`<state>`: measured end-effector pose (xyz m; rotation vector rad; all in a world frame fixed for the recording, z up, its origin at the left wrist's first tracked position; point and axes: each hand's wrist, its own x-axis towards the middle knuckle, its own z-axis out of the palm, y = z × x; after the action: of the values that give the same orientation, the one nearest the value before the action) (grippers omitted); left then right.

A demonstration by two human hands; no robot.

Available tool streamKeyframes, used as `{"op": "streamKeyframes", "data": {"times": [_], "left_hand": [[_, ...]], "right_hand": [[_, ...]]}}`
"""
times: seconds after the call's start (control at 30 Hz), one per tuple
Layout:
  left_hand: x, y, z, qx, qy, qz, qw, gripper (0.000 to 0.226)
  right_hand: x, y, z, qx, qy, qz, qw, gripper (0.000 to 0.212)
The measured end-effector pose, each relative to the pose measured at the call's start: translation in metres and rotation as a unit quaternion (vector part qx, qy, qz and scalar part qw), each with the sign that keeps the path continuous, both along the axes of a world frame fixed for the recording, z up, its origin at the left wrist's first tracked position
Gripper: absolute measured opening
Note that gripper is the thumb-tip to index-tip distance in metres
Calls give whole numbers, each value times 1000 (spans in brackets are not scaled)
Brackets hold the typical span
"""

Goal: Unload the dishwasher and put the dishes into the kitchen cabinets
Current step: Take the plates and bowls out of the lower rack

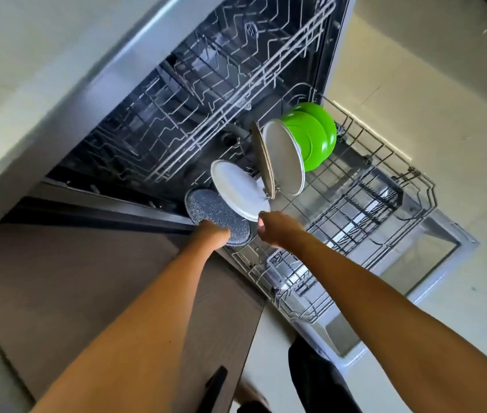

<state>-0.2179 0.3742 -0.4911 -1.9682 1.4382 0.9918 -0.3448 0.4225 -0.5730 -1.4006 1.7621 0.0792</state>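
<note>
Pale kitchen floor point(445, 84) under pulled-out lower rack point(385, 204): unloading underway, left hand point(217, 234) grip on speckled plate point(212, 210), right hand point(275, 229) pinching white plate point(236, 189); next, probably lift both clear toward cabinets.

Dishwasher open, lower rack point(355, 204) pulled out. Left hand point(214, 234) grips the speckled plate point(209, 210) at its 6 o'clock edge. Right hand point(275, 231) touches the white plate point(236, 189) rim. Beige plates point(284, 159) and green plates point(316, 132) stand upright toward 1 o'clock.
</note>
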Motion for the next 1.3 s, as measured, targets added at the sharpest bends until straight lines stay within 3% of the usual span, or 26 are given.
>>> {"op": "streamKeyframes", "data": {"times": [0.1,0.2,0.3,0.43,0.53,0.7,0.9,1.03,1.3], "left_hand": [[2,4,-19,-51,44,123,990,42],[6,6,-36,-37,56,194,979,28],[12,4,-50,-33,84,283,955,41],[15,0,-62,-53,121,330,935,43],[18,-2,-68,-74,141,331,930,39],[26,-5,-83,-118,142,364,913,51],[31,-13,-94,-124,149,432,881,35],[37,-15,-101,-101,164,420,887,11],[23,-35,-100,-108,164,309,931,17]], "right_hand": [[6,-8,-7,-13,9,9,1000,40],[14,-14,-14,-21,4,21,1000,44],[20,-19,-23,-30,2,25,999,45],[26,-24,-34,-35,7,28,999,46],[29,-27,-40,-47,14,28,998,47],[33,-37,-47,-78,42,27,996,43],[40,-57,-51,-106,83,50,990,40],[39,-68,-51,-120,113,89,982,35],[23,-60,-44,-142,132,66,979,28]]}}
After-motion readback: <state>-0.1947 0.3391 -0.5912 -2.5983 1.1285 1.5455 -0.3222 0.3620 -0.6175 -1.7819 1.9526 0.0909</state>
